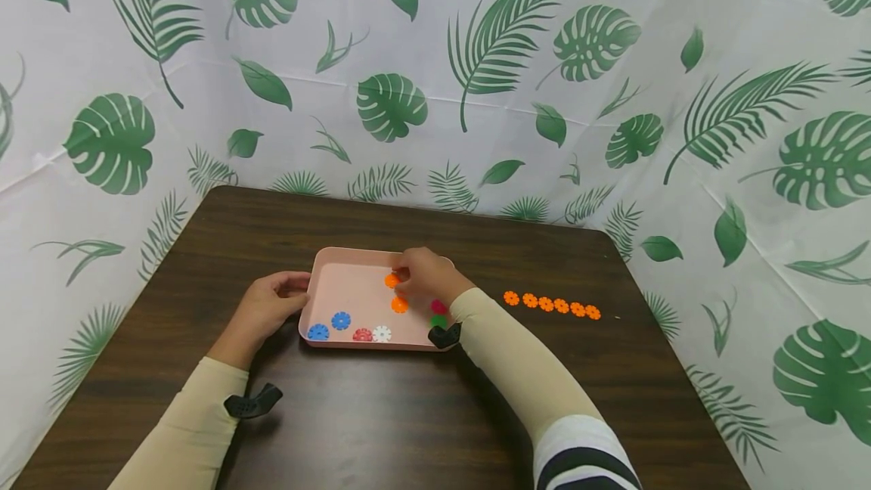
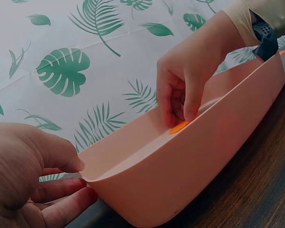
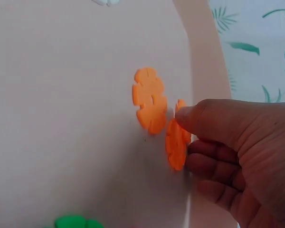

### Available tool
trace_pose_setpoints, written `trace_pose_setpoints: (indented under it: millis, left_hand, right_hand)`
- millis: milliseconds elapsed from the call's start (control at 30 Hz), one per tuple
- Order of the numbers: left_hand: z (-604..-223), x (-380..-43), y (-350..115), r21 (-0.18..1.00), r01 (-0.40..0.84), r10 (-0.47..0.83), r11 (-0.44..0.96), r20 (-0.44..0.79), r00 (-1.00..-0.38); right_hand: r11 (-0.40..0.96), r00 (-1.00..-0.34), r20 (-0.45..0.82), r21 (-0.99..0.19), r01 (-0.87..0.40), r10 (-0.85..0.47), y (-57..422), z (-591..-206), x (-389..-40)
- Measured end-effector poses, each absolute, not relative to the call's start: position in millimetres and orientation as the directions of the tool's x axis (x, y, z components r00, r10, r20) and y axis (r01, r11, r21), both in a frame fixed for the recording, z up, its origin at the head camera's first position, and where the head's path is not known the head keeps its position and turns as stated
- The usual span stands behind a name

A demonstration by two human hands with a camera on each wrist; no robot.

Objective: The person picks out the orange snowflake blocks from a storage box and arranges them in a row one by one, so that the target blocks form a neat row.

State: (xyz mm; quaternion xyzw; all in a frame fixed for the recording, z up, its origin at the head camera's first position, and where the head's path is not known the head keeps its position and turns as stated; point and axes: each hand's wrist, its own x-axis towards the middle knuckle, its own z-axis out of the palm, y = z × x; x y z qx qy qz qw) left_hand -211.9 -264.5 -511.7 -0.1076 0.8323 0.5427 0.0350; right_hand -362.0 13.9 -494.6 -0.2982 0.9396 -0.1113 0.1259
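A pink tray point(image 1: 347, 286) lies on the table. At its left end my left hand point(image 1: 267, 312) holds the rim, thumb on top and fingers against the outside. Over the tray's far side, my right hand point(image 1: 430, 276) pinches a notched orange disc point(image 3: 177, 142), which is tilted up on edge. Close by, a second orange disc point(image 3: 150, 100) lies on the tray floor. Two blue discs point(image 1: 341, 320), a red disc point(image 1: 363, 335) and a white disc point(image 1: 382, 334) are along the near side. A pink disc point(image 1: 439, 308) and a green disc point(image 1: 438, 320) sit partly behind the right wrist.
To the right of the tray, several orange discs point(image 1: 546, 304) form a row on the dark wooden table point(image 1: 354, 407). A leaf-patterned cloth point(image 1: 435, 59) hangs behind the table. Each wrist wears a black band point(image 1: 253, 401).
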Motion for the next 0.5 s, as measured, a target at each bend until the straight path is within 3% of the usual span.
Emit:
trace_pose_setpoints:
  millis: [367,500]
  left_hand:
    - [-513.5,-212.7,-264.3,0.897,-0.195,-0.143,0.398,-0.149,-0.978]
    - [-514.4,-213.1,-264.7,0.899,-0.186,-0.141,0.397,-0.14,-0.98]
  right_hand:
    - [0.797,-0.771,-0.206,-0.103,-0.595,-0.602,7.9,-487.9,-354.8]
    - [0.815,-0.783,-0.23,-0.106,-0.57,-0.578,5.2,-486.7,-353.5]
